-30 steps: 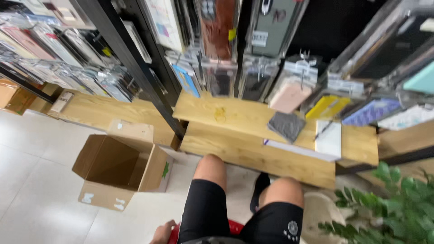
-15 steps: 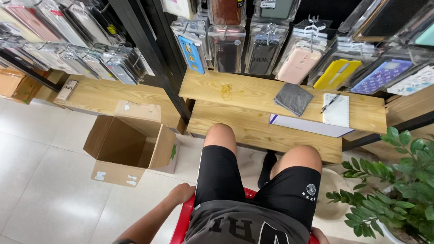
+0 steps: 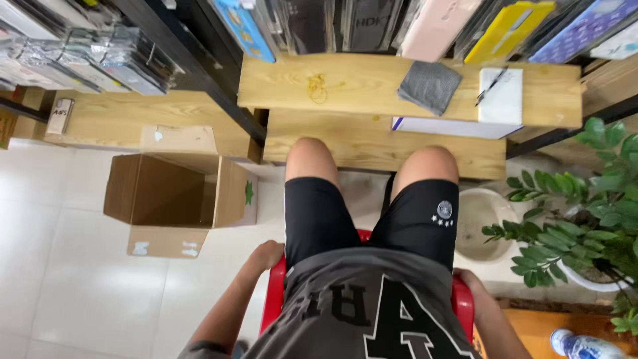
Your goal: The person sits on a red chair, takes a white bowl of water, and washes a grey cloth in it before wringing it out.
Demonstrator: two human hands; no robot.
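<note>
Left hand (image 3: 266, 255) and right hand (image 3: 468, 279) curled gripping red stool (image 3: 276, 292) edges, seat running left-right

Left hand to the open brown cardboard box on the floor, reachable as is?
Probably yes. The left hand grips the red plastic stool edge; the open brown cardboard box sits just ahead-left, with bare white tile floor between.

Open floor (image 3: 80, 292) left free beside the left hand (image 3: 266, 254), cardboard box (image 3: 176, 199) set just ahead of it, right hand (image 3: 468, 279) hemmed in by leafy plant (image 3: 585, 219), knees blocked by wooden surface (image 3: 372, 86)
</note>
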